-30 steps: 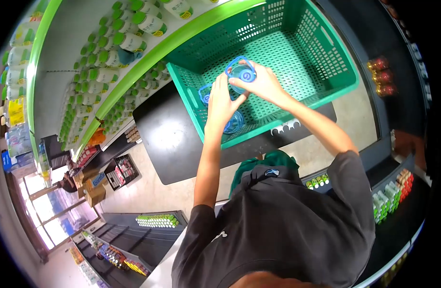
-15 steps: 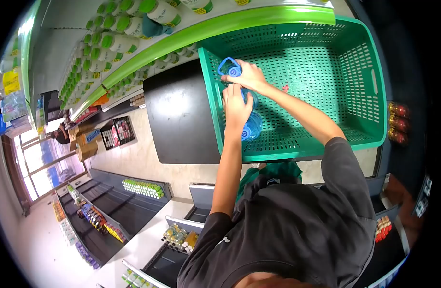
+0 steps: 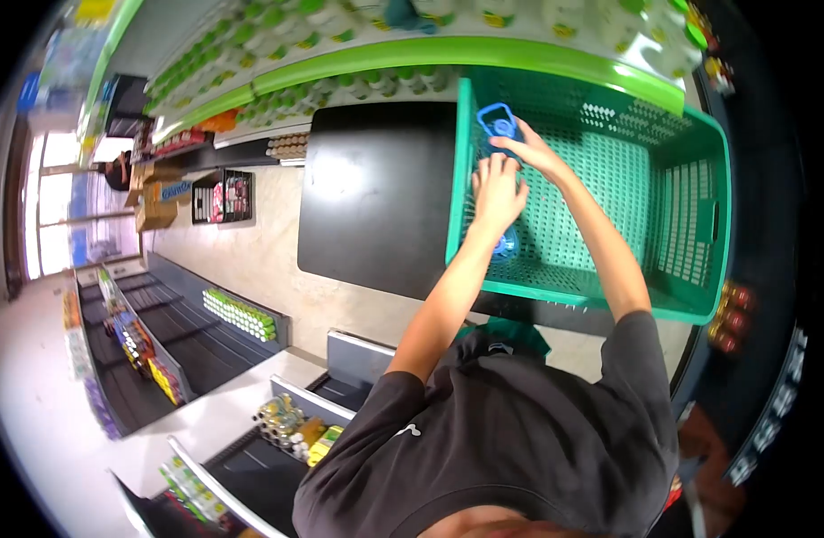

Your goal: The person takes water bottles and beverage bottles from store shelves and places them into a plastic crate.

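Observation:
Inside the green basket, several clear-blue water bottles stand along its left wall. The far bottle has a blue cap and a blue loop handle. My right hand is closed around its near side, thumb toward the cap. Just nearer to me, my left hand lies palm down with fingers fanned and thumb apart, its fingertips at the far bottle's base. Whatever is under that palm is hidden. Below my left wrist, another water bottle shows partly, covered by my forearm on one side.
A black tabletop adjoins the basket's left side. Shelves of white green-capped bottles overhang the far side behind a green shelf edge. Red-lidded jars stand at right. A black crate and cardboard boxes sit on the floor.
The view has shifted, so the basket sits farther right and lower. My left hand has spread its fingers and reaches closer to the far bottle. My right hand stays at that bottle.

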Motion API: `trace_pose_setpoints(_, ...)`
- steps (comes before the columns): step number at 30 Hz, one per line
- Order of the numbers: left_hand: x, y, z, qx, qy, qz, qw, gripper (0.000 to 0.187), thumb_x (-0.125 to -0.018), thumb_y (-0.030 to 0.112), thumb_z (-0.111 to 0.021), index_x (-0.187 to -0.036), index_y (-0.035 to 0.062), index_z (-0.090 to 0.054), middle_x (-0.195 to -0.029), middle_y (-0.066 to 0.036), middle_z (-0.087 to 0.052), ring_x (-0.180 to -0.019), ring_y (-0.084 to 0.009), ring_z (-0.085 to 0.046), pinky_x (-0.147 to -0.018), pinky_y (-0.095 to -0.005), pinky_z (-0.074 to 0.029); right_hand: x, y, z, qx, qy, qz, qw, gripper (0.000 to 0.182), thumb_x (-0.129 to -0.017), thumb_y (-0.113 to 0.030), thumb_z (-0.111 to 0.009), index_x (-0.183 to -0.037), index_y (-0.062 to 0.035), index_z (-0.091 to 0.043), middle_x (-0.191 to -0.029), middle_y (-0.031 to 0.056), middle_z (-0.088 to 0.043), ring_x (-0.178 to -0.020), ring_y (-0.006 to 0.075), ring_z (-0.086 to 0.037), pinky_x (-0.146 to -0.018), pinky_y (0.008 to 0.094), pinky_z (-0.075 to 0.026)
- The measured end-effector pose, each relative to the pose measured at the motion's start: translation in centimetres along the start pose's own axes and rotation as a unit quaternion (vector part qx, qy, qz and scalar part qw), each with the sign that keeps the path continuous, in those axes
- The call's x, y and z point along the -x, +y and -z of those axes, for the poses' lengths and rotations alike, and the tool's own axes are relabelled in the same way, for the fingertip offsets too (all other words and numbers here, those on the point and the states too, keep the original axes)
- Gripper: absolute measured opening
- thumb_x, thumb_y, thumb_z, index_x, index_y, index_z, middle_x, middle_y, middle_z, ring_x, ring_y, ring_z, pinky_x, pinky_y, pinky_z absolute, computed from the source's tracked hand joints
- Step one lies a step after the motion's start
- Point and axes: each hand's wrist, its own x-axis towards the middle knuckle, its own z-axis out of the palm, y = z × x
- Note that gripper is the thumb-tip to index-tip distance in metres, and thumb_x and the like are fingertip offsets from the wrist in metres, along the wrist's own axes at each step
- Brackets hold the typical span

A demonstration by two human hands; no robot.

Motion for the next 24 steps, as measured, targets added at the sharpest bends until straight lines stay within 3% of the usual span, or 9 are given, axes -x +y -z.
trace_pose_setpoints(2, 0.4, 0.0, 0.2, 0.051, 0.037, -0.012, 0.998, 0.029, -0.081, 0.016, -0.069, -0.108, 0.0074, -0.062, -0.118, -0.013, -0.052, -0.114, -0.0343, -0.049, -0.093, -0.0479, -0.041, 2.5, -3.0, 0.0, -0.028, 0.024, -0.082, 0.996, 0.102, -0.076, -0.053, -0.078, -0.152, -0.0005, -0.035, -0.135, 0.0207, -0.057, -0.122, 0.0261, -0.056, -0.101, 0.0390, -0.047)
trace_pose_setpoints(6, 3.5, 0.8, 5.7, 0.191, 0.035, -0.103, 0.975, 0.025, -0.086, 0.014, -0.066, -0.109, 0.0048, -0.061, -0.109, -0.013, -0.058, -0.104, -0.0337, -0.057, -0.091, -0.0435, -0.045, 6.8, -5.3, 1.4, -0.022, 0.068, -0.044, 0.996, 0.084, -0.086, -0.051, -0.068, -0.153, -0.0102, -0.038, -0.143, 0.0184, -0.052, -0.129, 0.0324, -0.051, -0.098, 0.0451, -0.047)
trace_pose_setpoints(8, 6.7, 0.2, 10.3, 0.265, 0.051, -0.176, 0.947, 0.021, -0.088, 0.011, -0.065, -0.107, 0.0031, -0.061, -0.106, -0.013, -0.060, -0.102, -0.0332, -0.059, -0.091, -0.0408, -0.047, 9.7, -6.7, 1.3, 0.002, 0.102, -0.045, 0.994, 0.069, -0.092, -0.048, -0.063, -0.147, -0.0090, -0.046, -0.138, 0.0146, -0.057, -0.120, 0.0295, -0.056, -0.094, 0.0410, -0.049)
trace_pose_setpoints(12, 15.9, -6.0, 15.9, 0.332, 0.156, -0.144, 0.919, 0.011, -0.089, 0.003, -0.062, -0.101, 0.0027, -0.063, -0.104, -0.012, -0.062, -0.101, -0.0306, -0.061, -0.089, -0.0371, -0.049, 14.9, -10.0, -4.1, -0.001, 0.140, 0.003, 0.990, 0.049, -0.097, -0.041, -0.058, -0.133, -0.0074, -0.057, -0.118, 0.0089, -0.067, -0.099, 0.0200, -0.064, -0.086, 0.0364, -0.051)
trace_pose_setpoints(14, 21.0, -11.6, 15.5, 0.319, 0.213, -0.063, 0.921, 0.011, -0.090, 0.001, -0.061, -0.100, 0.0029, -0.064, -0.100, -0.011, -0.064, -0.098, -0.0279, -0.063, -0.085, -0.0355, -0.051, 15.8, -11.7, -9.3, 0.029, 0.160, 0.063, 0.985, 0.040, -0.099, -0.035, -0.057, -0.126, -0.0061, -0.060, -0.108, 0.0070, -0.068, -0.092, 0.0168, -0.065, -0.079, 0.0319, -0.052)
trace_pose_setpoints(18, 33.8, -27.9, 9.9, 0.296, 0.135, 0.151, 0.933, 0.023, -0.093, 0.016, -0.060, -0.112, 0.0020, -0.062, -0.104, -0.015, -0.066, -0.092, -0.0299, -0.065, -0.084, -0.0399, -0.052, 15.7, -15.4, -23.9, 0.038, 0.077, 0.159, 0.983, 0.021, -0.099, -0.017, -0.060, -0.114, -0.0026, -0.063, -0.096, 0.0048, -0.069, -0.081, 0.0105, -0.062, -0.071, 0.0238, -0.050)
trace_pose_setpoints(20, 43.7, -39.5, 3.9, 0.202, -0.162, 0.370, 0.892, 0.053, -0.086, 0.041, -0.058, -0.118, -0.0011, -0.065, -0.128, -0.029, -0.061, -0.121, -0.0420, -0.058, -0.096, -0.0484, -0.049, 14.6, -15.2, -31.4, 0.062, -0.014, 0.142, 0.988, 0.022, -0.097, -0.018, -0.064, -0.113, -0.0032, -0.064, -0.094, 0.0039, -0.068, -0.079, 0.0097, -0.063, -0.068, 0.0243, -0.050)
trace_pose_setpoints(22, 52.4, -42.8, 4.5, 0.198, -0.096, 0.541, 0.812, 0.054, -0.083, 0.039, -0.059, -0.117, -0.0018, -0.067, -0.120, -0.029, -0.065, -0.112, -0.0431, -0.063, -0.095, -0.0479, -0.049, 13.0, -12.4, -38.3, 0.122, -0.129, 0.134, 0.975, 0.027, -0.095, -0.022, -0.068, -0.113, -0.0033, -0.065, -0.094, 0.0045, -0.069, -0.081, 0.0131, -0.065, -0.073, 0.0279, -0.053)
trace_pose_setpoints(24, 61.6, -44.2, 1.9, 0.231, 0.221, 0.587, 0.744, 0.049, -0.084, 0.034, -0.059, -0.116, -0.0021, -0.067, -0.111, -0.029, -0.068, -0.109, -0.0429, -0.064, -0.095, -0.0473, -0.050, 11.2, -8.7, -44.0, 0.188, -0.251, 0.135, 0.940, 0.029, -0.094, -0.024, -0.067, -0.118, -0.0083, -0.065, -0.098, 0.0033, -0.069, -0.081, 0.0099, -0.064, -0.067, 0.0259, -0.052)
